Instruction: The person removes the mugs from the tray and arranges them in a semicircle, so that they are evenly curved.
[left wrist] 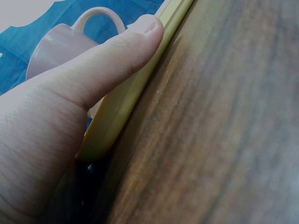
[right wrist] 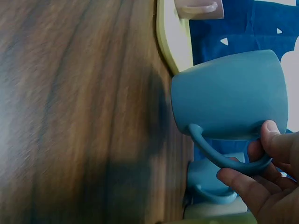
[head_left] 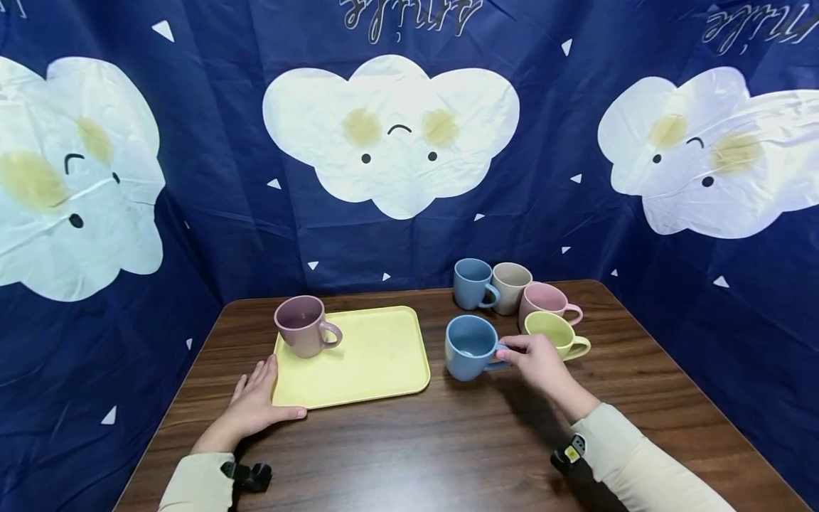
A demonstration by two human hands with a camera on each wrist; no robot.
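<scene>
My right hand (head_left: 540,363) pinches the handle of a blue mug (head_left: 469,348) between thumb and fingers. In the right wrist view that mug (right wrist: 229,95) is upright and held a little above the wood, its shadow on the table. To its left lies a pale yellow tray (head_left: 377,355), with a mauve mug (head_left: 303,331) standing at its back left corner. My left hand (head_left: 252,405) rests at the tray's front left corner, fingers extended along the left side and thumb along the front edge. The left wrist view shows the thumb (left wrist: 112,65) straight against the tray rim.
Behind and right of the held mug stand a second blue mug (head_left: 471,288), a beige mug (head_left: 508,291), a pink mug (head_left: 540,299) and a yellow-green mug (head_left: 549,327), close together. A blue cloth (head_left: 384,249) hangs around the back and sides of the wooden table (head_left: 397,455).
</scene>
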